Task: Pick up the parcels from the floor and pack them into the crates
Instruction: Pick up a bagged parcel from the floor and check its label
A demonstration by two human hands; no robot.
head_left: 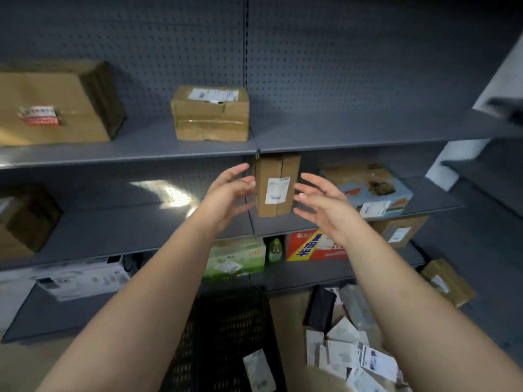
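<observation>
Bottom centre, we note a black crate (226, 332) holding one white parcel (259, 372), more parcels (345, 355) heaped on the floor to its right. Mid-frame, our left hand (226, 193) and right hand (322, 202), fingers spread and gripping nothing, flank an upright cardboard box (276, 188) on the grey shelf (127, 230); contact undeterminable.

grey shelves (368, 131) carry cardboard boxes (210, 114); the floor (22, 369) holds a black crate (226, 335) and scattered parcels (342, 355)
</observation>
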